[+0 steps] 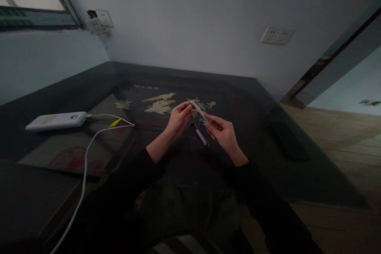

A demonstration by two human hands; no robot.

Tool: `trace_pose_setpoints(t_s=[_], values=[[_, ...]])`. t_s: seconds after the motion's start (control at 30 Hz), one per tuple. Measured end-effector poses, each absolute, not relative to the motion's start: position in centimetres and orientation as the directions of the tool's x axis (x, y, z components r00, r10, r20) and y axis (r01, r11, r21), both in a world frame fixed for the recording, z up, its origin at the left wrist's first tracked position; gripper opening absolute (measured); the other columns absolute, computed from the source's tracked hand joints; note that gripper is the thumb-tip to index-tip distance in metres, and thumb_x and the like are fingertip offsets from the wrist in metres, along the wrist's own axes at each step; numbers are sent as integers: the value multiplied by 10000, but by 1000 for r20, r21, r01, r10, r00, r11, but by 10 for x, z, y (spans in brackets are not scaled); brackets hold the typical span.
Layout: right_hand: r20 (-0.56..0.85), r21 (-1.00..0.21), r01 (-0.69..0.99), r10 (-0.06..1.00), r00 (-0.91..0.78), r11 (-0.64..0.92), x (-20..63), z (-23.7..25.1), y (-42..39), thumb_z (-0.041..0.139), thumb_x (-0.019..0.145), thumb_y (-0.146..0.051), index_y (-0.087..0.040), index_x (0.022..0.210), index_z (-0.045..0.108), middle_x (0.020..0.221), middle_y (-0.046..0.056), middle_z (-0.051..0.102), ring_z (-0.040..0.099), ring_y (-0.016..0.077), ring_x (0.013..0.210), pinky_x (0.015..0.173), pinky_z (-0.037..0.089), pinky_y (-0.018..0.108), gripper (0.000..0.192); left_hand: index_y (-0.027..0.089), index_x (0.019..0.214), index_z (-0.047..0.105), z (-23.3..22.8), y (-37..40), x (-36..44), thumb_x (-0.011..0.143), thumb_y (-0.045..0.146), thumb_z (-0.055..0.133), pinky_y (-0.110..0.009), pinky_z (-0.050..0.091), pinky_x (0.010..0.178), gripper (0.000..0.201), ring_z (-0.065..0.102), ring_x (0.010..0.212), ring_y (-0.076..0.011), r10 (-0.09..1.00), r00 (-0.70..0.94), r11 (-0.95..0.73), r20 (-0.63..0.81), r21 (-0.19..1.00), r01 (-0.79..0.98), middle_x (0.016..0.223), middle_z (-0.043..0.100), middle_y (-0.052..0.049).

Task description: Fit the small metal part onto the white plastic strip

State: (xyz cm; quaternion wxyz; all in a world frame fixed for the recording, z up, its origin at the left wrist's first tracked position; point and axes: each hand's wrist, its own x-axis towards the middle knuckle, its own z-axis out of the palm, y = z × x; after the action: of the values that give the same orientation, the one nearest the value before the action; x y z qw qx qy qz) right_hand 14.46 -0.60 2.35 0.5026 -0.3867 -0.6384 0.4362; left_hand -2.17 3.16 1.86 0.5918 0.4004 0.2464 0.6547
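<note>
Between my two hands a slim, light-coloured stick-like piece (199, 111) is held at a slant above the dark table. My left hand (179, 117) pinches its upper end with thumb and fingertips. The lower end is gripped by my right hand (220, 129), its fingers curled together. What exactly the piece is cannot be made out in the dim light. On the table just beneath my hands lies a small, slender item with a pale handle and a dark end (201, 136). A small metallic bit (202, 121) shows beside it, partly hidden by my right hand.
A white power bank (56, 121) sits on the left of the dark table (184, 166), its white cable (86, 166) running toward me with a yellow tag (114, 123). A dark flat object (287, 141) lies at right. Wall sockets (277, 35) are behind.
</note>
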Motion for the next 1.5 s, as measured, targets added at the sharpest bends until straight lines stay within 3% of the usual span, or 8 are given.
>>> trace_pose_setpoints(t_s=[0.23, 0.53, 0.8, 0.97, 1.27, 1.5], values=[[328, -933, 107, 934, -142, 344, 146, 21, 0, 656, 776, -342, -167, 1155, 679, 563, -35, 506, 368, 68, 438, 397, 279, 208, 418, 197, 875, 726, 16, 33, -22, 601, 330, 823, -174, 463, 639, 319, 601, 702, -67, 979, 7, -157, 203, 781, -604, 806, 690, -1], [369, -907, 168, 921, -124, 386, 147, 20, -1, 633, 789, -311, -160, 1162, 678, 689, 24, 628, 441, 89, 496, 431, 344, 216, 404, 189, 885, 712, 16, 33, -22, 627, 322, 807, -181, 457, 643, 305, 602, 707, -68, 979, 5, -160, 202, 791, -590, 802, 685, -4], [319, -939, 70, 928, -194, 337, 145, 23, -6, 674, 755, -326, -166, 1112, 703, 582, -28, 536, 380, 61, 436, 406, 297, 214, 392, 180, 890, 727, 18, 33, -22, 640, 314, 801, -198, 468, 659, 294, 612, 765, -96, 975, 6, -173, 221, 783, -597, 895, 700, -42], [326, -936, 81, 932, -161, 341, 145, 21, -3, 664, 770, -335, -158, 1132, 690, 547, -44, 492, 368, 62, 435, 402, 282, 205, 403, 190, 880, 729, 16, 34, -22, 620, 327, 813, -181, 464, 648, 306, 603, 723, -75, 976, 9, -169, 220, 779, -604, 834, 691, -14], [368, -913, 149, 924, -105, 381, 147, 21, -1, 634, 786, -298, -153, 1168, 670, 631, -14, 563, 378, 64, 450, 416, 296, 209, 410, 192, 899, 718, 17, 33, -21, 630, 330, 803, -192, 455, 653, 314, 614, 735, -81, 979, 20, -153, 202, 796, -586, 850, 700, -19], [330, -934, 86, 930, -164, 347, 146, 21, -3, 672, 758, -325, -156, 1129, 693, 538, -45, 489, 363, 62, 429, 404, 280, 206, 408, 178, 894, 717, 17, 33, -22, 636, 319, 802, -193, 458, 656, 307, 611, 733, -86, 976, 16, -165, 217, 784, -598, 837, 690, -23]])
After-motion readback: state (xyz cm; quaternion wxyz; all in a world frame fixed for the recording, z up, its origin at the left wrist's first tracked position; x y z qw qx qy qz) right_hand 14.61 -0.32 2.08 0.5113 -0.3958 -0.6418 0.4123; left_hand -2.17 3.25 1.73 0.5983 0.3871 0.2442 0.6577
